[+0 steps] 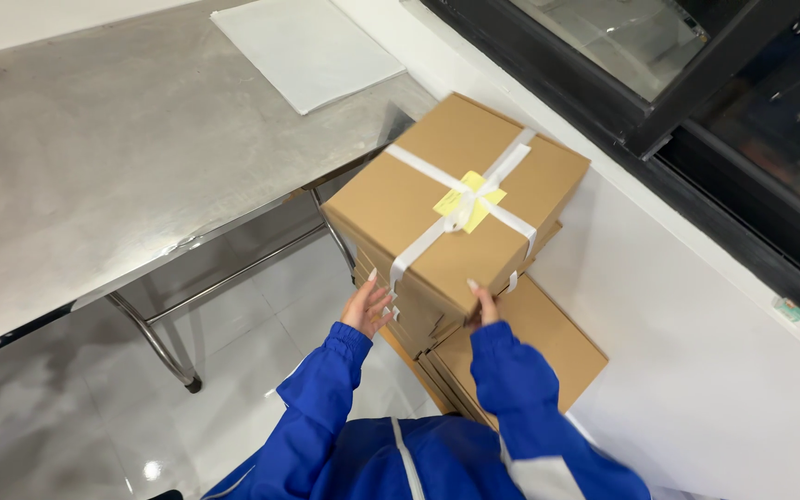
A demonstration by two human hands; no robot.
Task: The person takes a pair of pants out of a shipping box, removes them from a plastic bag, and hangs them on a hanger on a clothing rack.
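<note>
A brown cardboard box (428,199) tied crosswise with white ribbon (418,243) and bearing a yellow note (470,199) tops a stack of similar brown boxes (548,343) against the white wall. My left hand (367,306) rests with spread fingers on the near left side of the top box. At the box's near corner, my right hand (484,302) presses against its lower edge with fingers mostly hidden below. Both arms wear blue sleeves.
A stainless steel table (113,157) stands to the left, a white sheet (307,51) lying at its far end. Its legs (164,347) stand on glossy white floor tiles. A black-framed window (659,102) runs along the wall on the right.
</note>
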